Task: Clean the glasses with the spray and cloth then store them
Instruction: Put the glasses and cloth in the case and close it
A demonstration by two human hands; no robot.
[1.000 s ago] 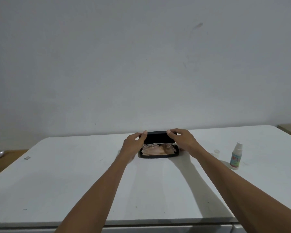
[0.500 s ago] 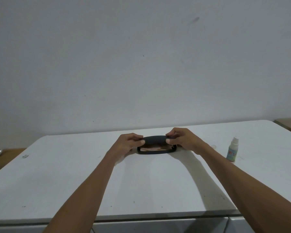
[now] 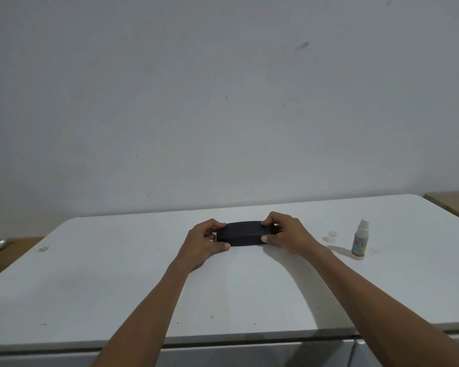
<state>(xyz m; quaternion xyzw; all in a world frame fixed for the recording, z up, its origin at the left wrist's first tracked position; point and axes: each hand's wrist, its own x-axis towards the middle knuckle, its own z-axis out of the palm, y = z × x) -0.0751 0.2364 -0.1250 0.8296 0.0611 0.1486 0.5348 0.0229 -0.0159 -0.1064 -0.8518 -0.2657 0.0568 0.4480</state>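
On the white desk (image 3: pixel 117 287), the black glasses case (image 3: pixel 243 233) now sits shut; a second ago its lid stood up with the cloth showing inside. Left hand (image 3: pixel 204 241) and right hand (image 3: pixel 286 234) grip its two ends. Storing looks finished, and the spray bottle (image 3: pixel 360 241) stands well apart to the right.

A plain grey-white wall (image 3: pixel 223 102) (faintly scuffed) rises behind a white table (image 3: pixel 117 287); wooden surfaces (image 3: pixel 453 205) flank it.
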